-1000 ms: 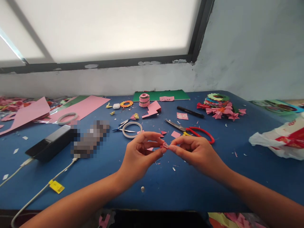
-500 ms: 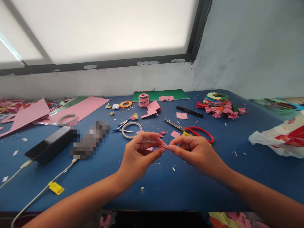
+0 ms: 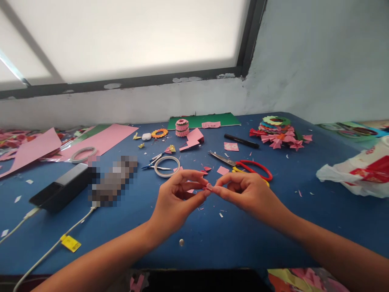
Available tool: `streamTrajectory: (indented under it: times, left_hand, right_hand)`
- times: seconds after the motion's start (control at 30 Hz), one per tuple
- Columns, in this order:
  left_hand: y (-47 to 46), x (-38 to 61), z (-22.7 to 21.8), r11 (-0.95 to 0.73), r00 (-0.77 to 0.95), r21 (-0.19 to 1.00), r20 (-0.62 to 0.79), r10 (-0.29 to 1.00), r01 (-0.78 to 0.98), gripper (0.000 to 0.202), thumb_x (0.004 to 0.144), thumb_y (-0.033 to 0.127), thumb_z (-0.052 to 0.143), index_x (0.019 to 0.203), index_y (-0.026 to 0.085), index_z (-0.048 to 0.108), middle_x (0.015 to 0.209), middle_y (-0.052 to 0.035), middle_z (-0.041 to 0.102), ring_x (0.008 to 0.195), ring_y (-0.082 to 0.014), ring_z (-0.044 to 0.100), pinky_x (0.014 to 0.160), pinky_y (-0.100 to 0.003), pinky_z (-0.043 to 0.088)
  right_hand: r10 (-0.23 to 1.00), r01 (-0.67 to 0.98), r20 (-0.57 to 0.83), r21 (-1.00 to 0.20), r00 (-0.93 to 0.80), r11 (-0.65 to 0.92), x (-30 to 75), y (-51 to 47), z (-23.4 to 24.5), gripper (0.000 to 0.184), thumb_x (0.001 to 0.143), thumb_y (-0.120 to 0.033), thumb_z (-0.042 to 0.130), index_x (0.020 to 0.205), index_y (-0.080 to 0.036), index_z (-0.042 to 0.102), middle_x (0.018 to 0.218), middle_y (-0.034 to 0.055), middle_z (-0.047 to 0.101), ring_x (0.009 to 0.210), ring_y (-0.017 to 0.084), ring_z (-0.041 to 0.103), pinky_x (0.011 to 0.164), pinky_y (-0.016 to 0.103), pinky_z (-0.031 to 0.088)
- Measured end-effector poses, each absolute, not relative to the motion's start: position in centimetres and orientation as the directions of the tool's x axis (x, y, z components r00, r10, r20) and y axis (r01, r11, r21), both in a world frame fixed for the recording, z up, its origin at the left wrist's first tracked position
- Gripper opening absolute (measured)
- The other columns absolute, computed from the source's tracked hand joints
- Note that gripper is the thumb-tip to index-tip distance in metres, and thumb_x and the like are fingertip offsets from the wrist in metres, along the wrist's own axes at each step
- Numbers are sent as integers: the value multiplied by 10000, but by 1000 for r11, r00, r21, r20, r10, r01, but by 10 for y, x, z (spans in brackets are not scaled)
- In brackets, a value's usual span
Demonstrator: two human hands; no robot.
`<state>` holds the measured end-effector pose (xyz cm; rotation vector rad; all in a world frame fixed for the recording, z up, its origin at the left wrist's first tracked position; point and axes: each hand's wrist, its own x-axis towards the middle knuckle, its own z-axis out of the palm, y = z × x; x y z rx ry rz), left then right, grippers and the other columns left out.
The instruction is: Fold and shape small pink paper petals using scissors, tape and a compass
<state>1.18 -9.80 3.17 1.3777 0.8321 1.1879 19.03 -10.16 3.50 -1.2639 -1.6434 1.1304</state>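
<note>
Small pink paper (image 3: 208,187) — pinched between both hands (image 3: 176,199) (image 3: 251,195).

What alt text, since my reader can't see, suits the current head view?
The left hand and right hand together pinch a small piece of pink paper over a blue table. Beyond them lie scissors, tape and a black pen amid paper cutouts.

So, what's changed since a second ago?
The right hand seems to have edged toward the left hand; the whole view drifted slightly. Nothing was visibly grabbed or released: the small pink paper piece remains between them. The red-handled scissors and black pen stayed put.
</note>
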Motion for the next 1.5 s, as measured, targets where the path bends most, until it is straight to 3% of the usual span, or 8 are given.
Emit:
streamTrajectory:
  times: [0.37, 0.87, 1.23, 1.5]
  left_hand:
    - [-94, 16, 32, -132, 247, 982, 163, 955, -136, 262, 667, 121, 763, 888, 188, 641, 760, 16, 689, 725, -118, 670, 583, -166, 579]
    - [-97, 19, 34, -104, 212, 985, 133, 968, -141, 254, 646, 127, 771, 844, 167, 617, 731, 5, 693, 680, -119, 676, 558, -170, 574]
    - [-101, 17, 28, -183, 228, 980, 196, 954, -77, 227, 666, 119, 750, 845, 177, 624, 773, -1, 689, 752, -134, 681, 612, -175, 575]
    - [-104, 16, 24, -339, 208, 941, 330, 921, 5, 184, 697, 96, 720, 823, 197, 631, 780, 5, 714, 761, -148, 703, 636, -192, 585]
  right_hand:
    - [969, 276, 89, -949, -231, 153, 192, -100, 32, 275, 735, -433, 645, 663, -175, 583, 434, -86, 338, 400, 47, 248, 364, 199, 153]
    - [963, 276, 196, -930, -185, 243, 187, -104, 33, 221, 741, -344, 619, 611, -176, 558, 414, -86, 378, 383, 45, 302, 363, 186, 207]
    - [964, 295, 196, -924, -181, 244, 186, -104, 30, 235, 740, -343, 610, 593, -186, 514, 431, -73, 422, 393, 51, 337, 371, 186, 225]
    - [970, 262, 166, -942, -178, 210, 184, -105, 30, 274, 707, -331, 646, 558, -192, 462, 445, -69, 428, 420, 59, 341, 387, 191, 242]
